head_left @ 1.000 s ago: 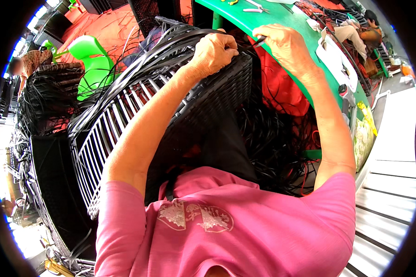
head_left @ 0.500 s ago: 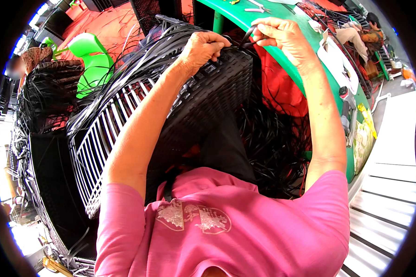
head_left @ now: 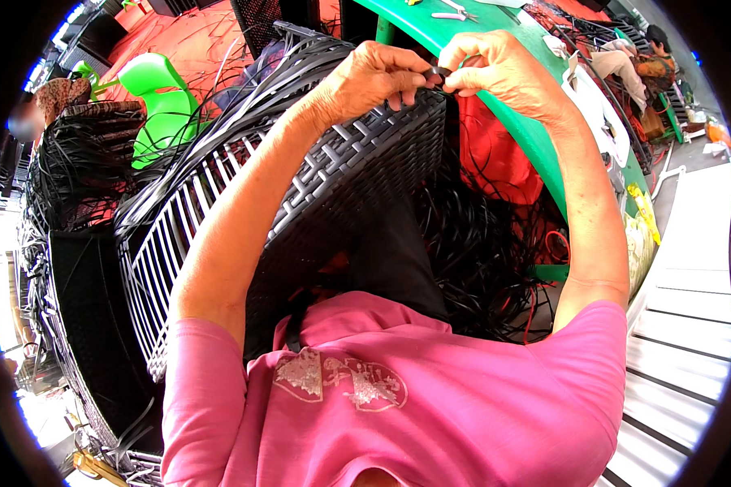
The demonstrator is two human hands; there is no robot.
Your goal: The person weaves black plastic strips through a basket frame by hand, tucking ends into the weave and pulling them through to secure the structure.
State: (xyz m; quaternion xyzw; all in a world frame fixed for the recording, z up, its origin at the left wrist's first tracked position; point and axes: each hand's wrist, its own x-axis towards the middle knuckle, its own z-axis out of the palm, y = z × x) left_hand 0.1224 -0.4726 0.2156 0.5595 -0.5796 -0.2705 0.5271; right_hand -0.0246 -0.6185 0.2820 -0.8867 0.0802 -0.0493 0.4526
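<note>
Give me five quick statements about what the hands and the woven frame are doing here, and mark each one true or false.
1. Both hands meet at the top edge of the black woven panel. True.
2. The left hand and right hand pinch a black strip between their fingertips. True.
3. The panel is woven onto a red wooden frame. False: the white wire frame shows bare bars beside the weave.
4. The table beside the right forearm is green. True.
5. The green plastic chair lies under the right elbow. False: it stands at upper left, beyond the frame.
</note>
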